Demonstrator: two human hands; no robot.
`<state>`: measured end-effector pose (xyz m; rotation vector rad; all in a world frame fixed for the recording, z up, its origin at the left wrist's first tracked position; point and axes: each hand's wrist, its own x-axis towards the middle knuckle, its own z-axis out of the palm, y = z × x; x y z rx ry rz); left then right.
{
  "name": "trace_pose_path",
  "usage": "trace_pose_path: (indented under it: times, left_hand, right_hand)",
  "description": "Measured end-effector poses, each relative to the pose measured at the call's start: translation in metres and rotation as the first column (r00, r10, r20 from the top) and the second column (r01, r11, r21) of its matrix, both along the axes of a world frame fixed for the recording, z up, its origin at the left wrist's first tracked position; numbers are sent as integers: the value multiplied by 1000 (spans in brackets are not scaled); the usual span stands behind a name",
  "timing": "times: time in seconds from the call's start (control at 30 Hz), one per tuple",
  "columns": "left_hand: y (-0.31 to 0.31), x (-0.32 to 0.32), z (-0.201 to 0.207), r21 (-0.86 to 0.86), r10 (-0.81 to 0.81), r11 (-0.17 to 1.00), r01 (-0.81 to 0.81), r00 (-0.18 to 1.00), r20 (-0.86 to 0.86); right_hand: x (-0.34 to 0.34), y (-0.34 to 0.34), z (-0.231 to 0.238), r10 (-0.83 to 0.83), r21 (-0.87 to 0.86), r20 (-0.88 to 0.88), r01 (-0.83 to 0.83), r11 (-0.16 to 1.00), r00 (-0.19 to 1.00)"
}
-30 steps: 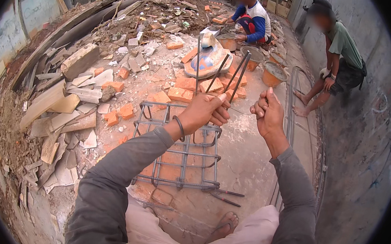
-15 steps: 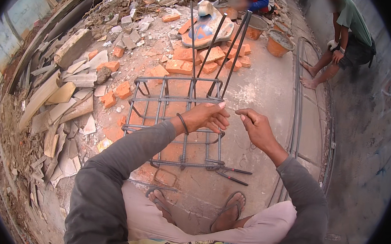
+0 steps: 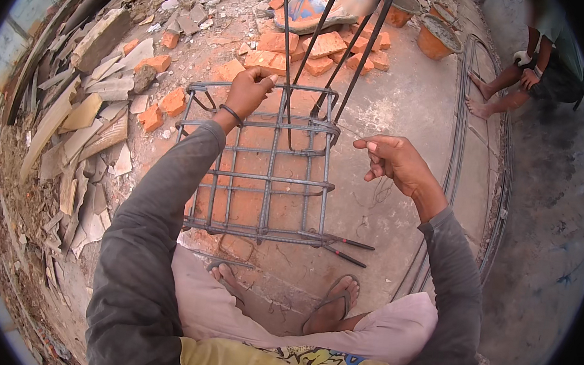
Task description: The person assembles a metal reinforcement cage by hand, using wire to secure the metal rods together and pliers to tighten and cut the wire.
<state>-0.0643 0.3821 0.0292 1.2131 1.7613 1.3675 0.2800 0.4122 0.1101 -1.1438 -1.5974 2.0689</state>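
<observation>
The left hand grips the top rod of a steel bar cage, its fingers wrapped tight around the metal. The cage stands on the concrete floor in front of the person's sandalled feet, with long bars rising from it. The right hand hovers just beside the cage's right corner, fingers loosely curled and narrow, pinching a thin wire. Pliers lie at the cage's foot. Broken bricks lie beyond. Another person sits at the far right.
</observation>
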Motion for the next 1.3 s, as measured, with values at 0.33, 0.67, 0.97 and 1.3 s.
trace_pose_path:
  times: [0.33,0.67,0.97,1.3]
  left_hand:
    - [61,8,-2,126,18,992,-17,1000,-9]
    - [-1,34,13,177,-125,975,130,991,-40]
    - [-36,53,43,109,-209,961,254,926,-315]
    - [-46,41,-8,49,-501,863,502,865,-30]
  right_hand:
    - [9,18,-32,-17,-46,119,22,999,993]
    - [2,3,-26,-69,120,206,45,992,976]
    - [-34,-10,-33,-2,117,172,-19,993,985]
    - [-54,-3,-34,-119,698,385,-204,686,915]
